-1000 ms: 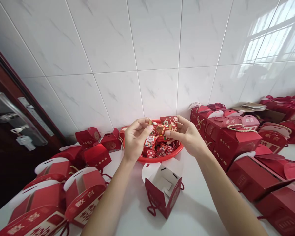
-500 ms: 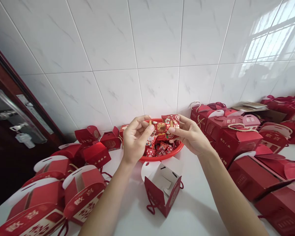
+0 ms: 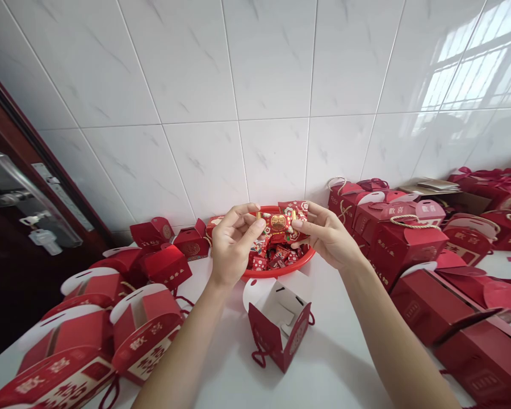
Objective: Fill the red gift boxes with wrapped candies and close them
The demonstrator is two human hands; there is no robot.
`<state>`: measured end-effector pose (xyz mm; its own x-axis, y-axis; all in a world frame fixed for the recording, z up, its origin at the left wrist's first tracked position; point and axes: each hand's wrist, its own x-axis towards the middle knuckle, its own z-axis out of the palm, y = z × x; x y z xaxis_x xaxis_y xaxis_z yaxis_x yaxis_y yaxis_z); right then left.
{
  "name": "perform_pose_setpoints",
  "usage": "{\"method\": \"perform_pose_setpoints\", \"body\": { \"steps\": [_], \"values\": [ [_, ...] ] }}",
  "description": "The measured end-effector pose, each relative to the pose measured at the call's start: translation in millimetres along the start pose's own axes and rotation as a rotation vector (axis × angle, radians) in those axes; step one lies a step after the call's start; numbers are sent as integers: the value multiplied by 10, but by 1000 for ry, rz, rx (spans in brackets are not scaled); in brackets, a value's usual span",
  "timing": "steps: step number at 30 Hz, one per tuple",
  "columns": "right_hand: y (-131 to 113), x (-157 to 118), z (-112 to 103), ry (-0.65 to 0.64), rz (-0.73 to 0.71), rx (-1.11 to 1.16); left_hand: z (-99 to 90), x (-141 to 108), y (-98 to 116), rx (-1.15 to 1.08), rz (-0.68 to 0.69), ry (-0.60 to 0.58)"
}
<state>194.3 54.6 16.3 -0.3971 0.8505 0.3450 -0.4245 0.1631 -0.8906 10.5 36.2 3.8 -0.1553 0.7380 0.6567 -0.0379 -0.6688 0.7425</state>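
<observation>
Above a red basin [image 3: 281, 274] of small wrapped sweets [image 3: 276, 260], my left hand [image 3: 235, 241] pinches the left end of a red and gold wrapped candy [image 3: 278, 222]. My right hand [image 3: 330, 234] grips its right end, along with another red packet [image 3: 296, 208] behind it. Nearer to me, between my forearms, stands an open red box [image 3: 276, 335] with a white inside and dark red cord handles. Its flaps are up, and no sweets show in the visible part of its inside.
Closed red gift boxes [image 3: 147, 341] crowd the left side of the white table [image 3: 323, 369]. More red boxes [image 3: 409, 244] line the right. Behind is a tiled wall [image 3: 276, 159]; a dark door with keys [image 3: 45, 240] stands at far left.
Both hands keep their hold on the candy and have barely moved. The view has shifted very slightly.
</observation>
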Motion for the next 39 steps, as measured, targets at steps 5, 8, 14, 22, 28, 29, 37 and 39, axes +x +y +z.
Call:
{"method": "perform_pose_setpoints", "body": {
  "steps": [5, 8, 14, 22, 28, 29, 37, 39],
  "values": [
    [6, -2, -2, 1, -12, -4, 7, -1, 21, -37, -52, 11],
    [12, 0, -8, 3, -30, -17, 17, 2, 31, -56, -78, 13],
    [54, 6, -24, 46, -117, -106, 1, 18, 15, -31, -98, -19],
    [50, 4, 0, 87, -179, -180, -40, 25, 22, 128, -86, -102],
    [85, 22, -25, 107, -188, -148, -20, 8, -25, 164, -31, -88],
    [95, 28, -30, 108, -179, -126, -16, 10, -41, 158, -23, -67],
    [148, 78, -45, 83, -117, 25, 5, 43, -119, -54, -121, 78],
    [173, 84, -37, 86, -111, 26, 15, 41, -126, -65, -126, 88]
  ]
}}
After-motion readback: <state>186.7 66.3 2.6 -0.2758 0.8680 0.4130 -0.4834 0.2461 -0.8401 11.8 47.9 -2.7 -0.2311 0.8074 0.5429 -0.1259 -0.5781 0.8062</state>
